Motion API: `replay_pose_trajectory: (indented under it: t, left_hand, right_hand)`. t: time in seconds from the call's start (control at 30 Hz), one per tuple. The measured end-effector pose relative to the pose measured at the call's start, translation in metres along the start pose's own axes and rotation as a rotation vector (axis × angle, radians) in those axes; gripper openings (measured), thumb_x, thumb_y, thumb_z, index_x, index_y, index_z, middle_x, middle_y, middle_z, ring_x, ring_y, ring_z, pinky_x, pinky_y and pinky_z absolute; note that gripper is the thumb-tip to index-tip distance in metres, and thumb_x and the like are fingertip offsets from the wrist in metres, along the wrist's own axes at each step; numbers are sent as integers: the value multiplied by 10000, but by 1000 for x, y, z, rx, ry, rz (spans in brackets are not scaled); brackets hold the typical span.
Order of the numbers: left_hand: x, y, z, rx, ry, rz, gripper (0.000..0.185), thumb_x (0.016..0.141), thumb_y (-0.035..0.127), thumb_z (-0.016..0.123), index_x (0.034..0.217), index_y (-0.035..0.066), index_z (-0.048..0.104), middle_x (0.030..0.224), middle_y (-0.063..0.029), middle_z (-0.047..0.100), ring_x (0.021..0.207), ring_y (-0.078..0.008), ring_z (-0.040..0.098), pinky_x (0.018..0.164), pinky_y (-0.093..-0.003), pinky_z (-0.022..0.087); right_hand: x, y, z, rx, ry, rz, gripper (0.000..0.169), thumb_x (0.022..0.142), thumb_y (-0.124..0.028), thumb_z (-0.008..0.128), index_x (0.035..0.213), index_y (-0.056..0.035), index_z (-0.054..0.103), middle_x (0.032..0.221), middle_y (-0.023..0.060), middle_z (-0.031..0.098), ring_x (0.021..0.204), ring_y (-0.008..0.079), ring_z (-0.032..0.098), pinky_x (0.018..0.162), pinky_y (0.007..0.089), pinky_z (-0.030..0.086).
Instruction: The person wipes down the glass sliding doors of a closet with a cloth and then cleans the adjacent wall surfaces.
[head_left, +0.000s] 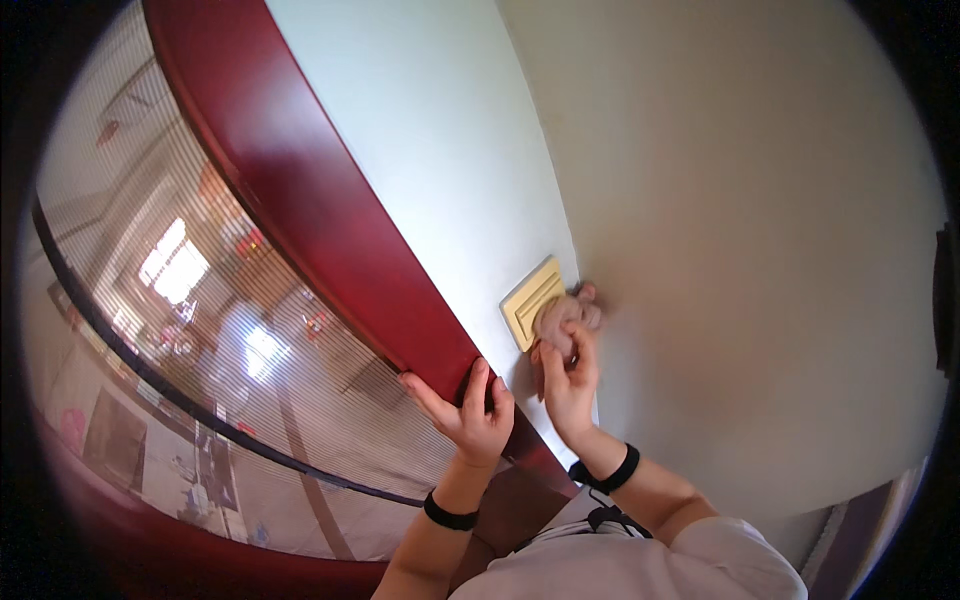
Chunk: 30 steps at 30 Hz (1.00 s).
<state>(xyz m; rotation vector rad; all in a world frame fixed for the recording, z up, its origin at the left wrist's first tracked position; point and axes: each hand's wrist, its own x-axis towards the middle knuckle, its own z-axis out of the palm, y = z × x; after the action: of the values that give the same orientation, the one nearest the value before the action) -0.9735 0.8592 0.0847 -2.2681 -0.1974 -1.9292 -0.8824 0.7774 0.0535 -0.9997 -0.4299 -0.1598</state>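
My right hand (574, 382) pinches a crumpled, pinkish-grey cloth (556, 330), slightly blurred. The cloth lies against the lower right part of a yellowish wall switch plate (525, 307) and covers that corner. Fixed to a narrow strip of white wall (450, 172), the plate sits close to the room corner. To its left, my left hand (474, 420) rests its spread fingertips on the dark red door frame (330, 195) and holds nothing. Both wrists wear black bands.
A finely striped mesh screen (315, 420) with a dark crossbar (180, 405) fills the left side. Through it show a bright window (175, 262) and a cluttered room. A plain beige wall (735, 247) stands close on the right.
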Motion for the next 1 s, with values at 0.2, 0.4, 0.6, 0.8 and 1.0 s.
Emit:
replay_pose_trajectory:
  t: [0.2, 0.4, 0.6, 0.8, 1.0]
  left_hand:
    - [2, -3, -3, -100, 4, 10, 337, 889, 218, 603, 1150, 4, 604, 1520, -348, 124, 1406, -536, 116, 1095, -631, 173]
    - [-4, -13, 6, -422, 86, 68, 603, 940, 279, 504, 1409, -27, 283, 1539, -270, 180, 1435, -458, 120, 1140, -599, 111]
    - [4, -11, 21, -892, 264, 130, 725, 981, 495, 339, 1467, -17, 173, 1536, -242, 217, 1444, -416, 125, 1159, -575, 135]
    - [-11, -12, 14, -746, 266, -17, 831, 959, 645, 182, 1476, -3, 123, 1475, -275, 320, 1415, -437, 201, 1155, -581, 168]
    - [13, -22, 1, -860, 247, 189, 802, 965, 626, 219, 1488, 32, 93, 1529, -252, 223, 1440, -421, 127, 1172, -572, 108]
  right_hand:
    - [-14, -19, 8, -163, 84, -148, 313, 858, -12, 606, 1165, -18, 543, 1149, 145, 537, 1077, 267, 517, 950, 345, 410]
    - [-4, -14, 8, -150, 121, -61, 290, 855, -2, 598, 1144, -21, 591, 1100, 128, 540, 1064, 242, 524, 937, 336, 418]
    - [-53, -53, 21, 288, -100, -31, 344, 830, 8, 626, 1170, -34, 602, 1069, 105, 534, 1034, 227, 533, 923, 327, 423]
    - [-37, -72, 35, -269, -374, -490, 385, 792, -38, 693, 1174, -55, 652, 1008, 130, 522, 933, 275, 526, 813, 344, 431]
    - [-115, -18, -11, -323, -289, -266, 377, 780, 31, 683, 1144, -68, 671, 1007, 141, 571, 899, 290, 572, 775, 341, 474]
